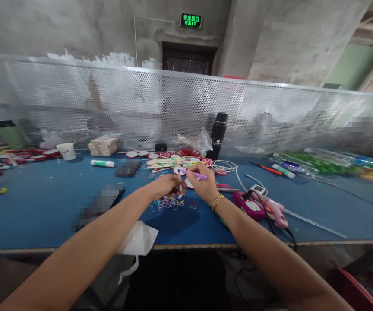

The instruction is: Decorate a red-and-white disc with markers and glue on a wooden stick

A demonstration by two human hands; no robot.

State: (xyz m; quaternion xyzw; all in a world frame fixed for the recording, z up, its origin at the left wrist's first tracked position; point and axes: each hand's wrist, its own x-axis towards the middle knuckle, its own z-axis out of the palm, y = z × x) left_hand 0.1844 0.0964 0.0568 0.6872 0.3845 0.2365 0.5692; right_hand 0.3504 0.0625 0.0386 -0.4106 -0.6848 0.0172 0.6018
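In my left hand (169,185) I hold a wooden craft stick (179,181) upright, its lower end between my fingers. My right hand (205,182) grips a purple marker (195,174) like a pen, and its tip meets the stick near the upper end. Any mark on the stick is too small to make out. Beneath my hands lies a heap of coloured rubber bands (167,204). Just behind them is a pile of wooden sticks (163,162), with round red-and-white discs (164,154) around it.
A black bottle (218,136) stands at the back against the perforated metal screen (186,99). To the right lie a magenta device (248,206) and a pink glue gun (275,211) with cables. A white paper cup (66,151), glue sticks and a phone (128,169) are on the left.
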